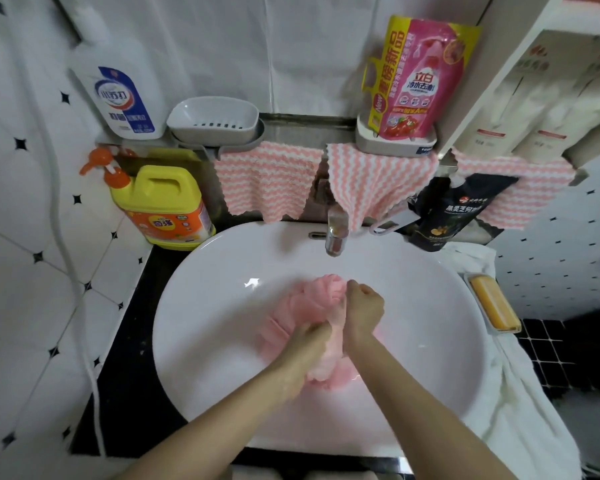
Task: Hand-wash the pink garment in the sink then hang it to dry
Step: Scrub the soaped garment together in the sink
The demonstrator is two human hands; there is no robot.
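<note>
Garment sits bunched in mid-sink, long axis running up-down the frame; right grip clenches the upper end, left grip curls round it just below.

Pink pouch reads 立白; yellow jug perhaps 奇强.

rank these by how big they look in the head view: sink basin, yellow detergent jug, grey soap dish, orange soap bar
1. sink basin
2. yellow detergent jug
3. grey soap dish
4. orange soap bar
No two look alike.
</note>
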